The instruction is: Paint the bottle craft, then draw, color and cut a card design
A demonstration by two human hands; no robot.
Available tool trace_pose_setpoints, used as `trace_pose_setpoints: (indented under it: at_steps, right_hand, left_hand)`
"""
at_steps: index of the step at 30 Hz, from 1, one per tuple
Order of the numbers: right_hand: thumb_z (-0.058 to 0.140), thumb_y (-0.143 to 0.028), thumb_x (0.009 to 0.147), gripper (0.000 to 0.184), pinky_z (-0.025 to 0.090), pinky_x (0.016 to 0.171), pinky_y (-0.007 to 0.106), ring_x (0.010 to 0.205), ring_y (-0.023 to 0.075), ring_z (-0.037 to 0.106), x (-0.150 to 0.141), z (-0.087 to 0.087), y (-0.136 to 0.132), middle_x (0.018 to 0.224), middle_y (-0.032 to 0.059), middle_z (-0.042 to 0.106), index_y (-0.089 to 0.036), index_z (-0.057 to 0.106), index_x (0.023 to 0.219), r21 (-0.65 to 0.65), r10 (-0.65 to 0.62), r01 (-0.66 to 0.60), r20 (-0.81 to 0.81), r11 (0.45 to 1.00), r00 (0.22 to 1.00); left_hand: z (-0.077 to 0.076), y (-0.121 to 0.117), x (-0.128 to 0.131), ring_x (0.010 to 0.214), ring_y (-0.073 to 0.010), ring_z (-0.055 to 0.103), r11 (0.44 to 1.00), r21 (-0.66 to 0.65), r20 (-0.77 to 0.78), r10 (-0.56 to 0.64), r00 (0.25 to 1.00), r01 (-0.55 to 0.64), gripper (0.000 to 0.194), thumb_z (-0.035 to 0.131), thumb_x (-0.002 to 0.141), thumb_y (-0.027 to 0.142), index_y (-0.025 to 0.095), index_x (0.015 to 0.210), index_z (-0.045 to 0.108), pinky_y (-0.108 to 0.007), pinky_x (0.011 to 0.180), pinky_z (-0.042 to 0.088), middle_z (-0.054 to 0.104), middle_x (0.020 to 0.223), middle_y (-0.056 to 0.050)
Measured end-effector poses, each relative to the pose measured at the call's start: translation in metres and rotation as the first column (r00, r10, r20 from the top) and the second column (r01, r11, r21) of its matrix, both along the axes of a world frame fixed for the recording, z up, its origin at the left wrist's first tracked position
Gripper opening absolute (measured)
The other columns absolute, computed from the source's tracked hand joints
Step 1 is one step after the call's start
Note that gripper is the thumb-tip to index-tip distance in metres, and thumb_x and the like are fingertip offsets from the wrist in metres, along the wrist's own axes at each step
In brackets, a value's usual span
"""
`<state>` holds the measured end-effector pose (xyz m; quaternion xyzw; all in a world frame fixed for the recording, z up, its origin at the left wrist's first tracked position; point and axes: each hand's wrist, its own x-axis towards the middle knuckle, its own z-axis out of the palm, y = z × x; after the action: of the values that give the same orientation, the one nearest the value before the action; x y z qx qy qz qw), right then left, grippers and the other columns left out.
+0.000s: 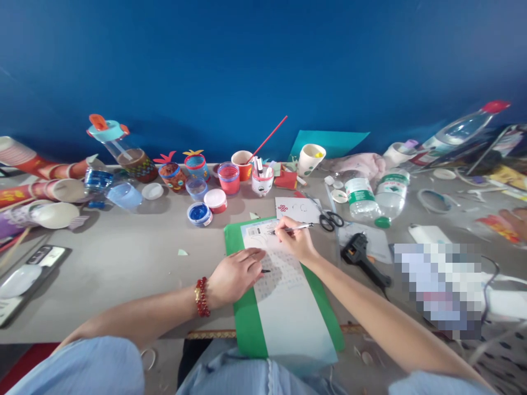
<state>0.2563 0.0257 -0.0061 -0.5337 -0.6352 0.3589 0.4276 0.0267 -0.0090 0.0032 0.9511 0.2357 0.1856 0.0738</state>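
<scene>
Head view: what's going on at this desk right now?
The person's right hand holds a slim silver-and-black pen near the top of a long, pale paper sheet. That sheet lies over a larger green sheet, and the left hand rests across the left part of both. A black glue gun and black-handled scissors lie to the right, untouched.

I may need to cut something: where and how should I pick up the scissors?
I'd grip the scissors by their black loops, coming down from above and the right. They lie flat, loops to the right and blades pointing left toward the wall. The right hand is nearer, but holds a pen.
</scene>
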Motion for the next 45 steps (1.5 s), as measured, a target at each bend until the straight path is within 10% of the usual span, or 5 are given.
trace_pose_setpoints:
  at_steps: [45]
  right_hand:
    - [0.05, -0.016, 0.08, 0.018, 0.029, 0.048, 0.022, 0.049, 0.0093, 0.04, 0.002, 0.001, -0.014, 0.055, -0.0048, 0.046, -0.02, 0.047, 0.062, 0.038, -0.004, 0.006, -0.054, 0.999, 0.999]
  left_hand:
    - [0.001, 0.0, 0.0, 0.125, -0.0242, 0.057, 1.0, -0.013, -0.003, 0.004, 1.0, -0.004, 0.016, 0.048, 0.099, 0.025, 0.015, 0.097, 0.061, -0.038, 0.101, 0.053, 0.066, 0.127, -0.011]
